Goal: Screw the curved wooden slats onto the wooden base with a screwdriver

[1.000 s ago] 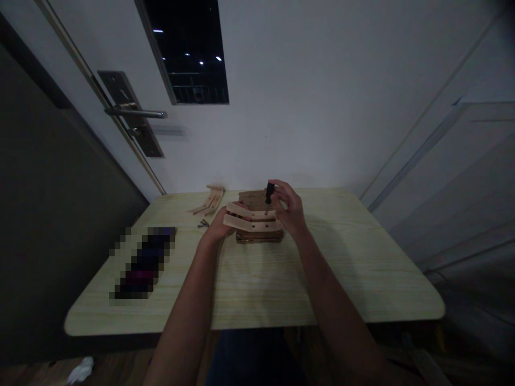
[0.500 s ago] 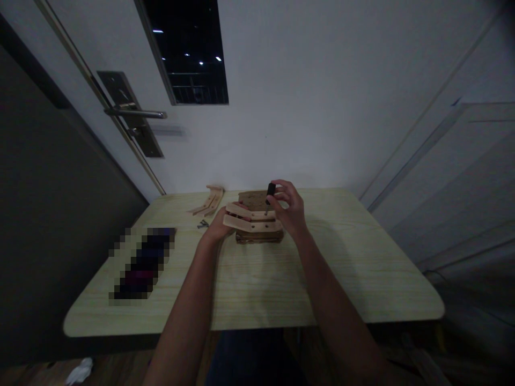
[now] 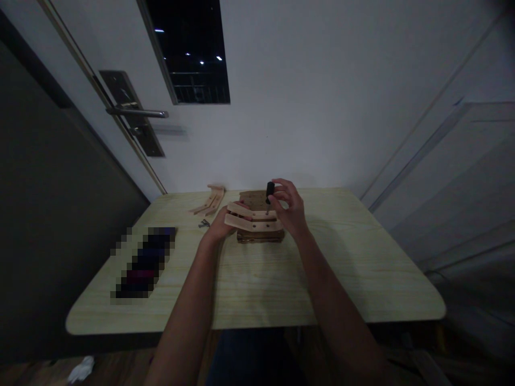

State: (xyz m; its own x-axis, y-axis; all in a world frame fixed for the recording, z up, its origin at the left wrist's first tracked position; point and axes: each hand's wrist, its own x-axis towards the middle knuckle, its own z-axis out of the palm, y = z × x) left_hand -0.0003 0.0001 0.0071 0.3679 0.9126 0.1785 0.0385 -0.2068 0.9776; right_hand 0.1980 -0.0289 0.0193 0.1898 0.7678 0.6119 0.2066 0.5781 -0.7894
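A small wooden assembly (image 3: 254, 224) of curved light slats on a darker brown board lies at the far middle of the table. My left hand (image 3: 220, 227) grips the slats at their left end, fingers wrapped round them. My right hand (image 3: 290, 210) pinches a small black-handled screwdriver (image 3: 269, 191), held upright with its tip on the upper slat.
Two loose curved wooden pieces (image 3: 210, 200) lie at the far left by the wall, with a few small screws (image 3: 203, 223) near them. A blurred dark object (image 3: 142, 262) lies on the left of the pale wooden table (image 3: 257, 284). A door with a lever handle (image 3: 139, 113) stands at left.
My right hand has turned slightly on the screwdriver handle, which stays upright on the slat. My left hand has kept its grip.
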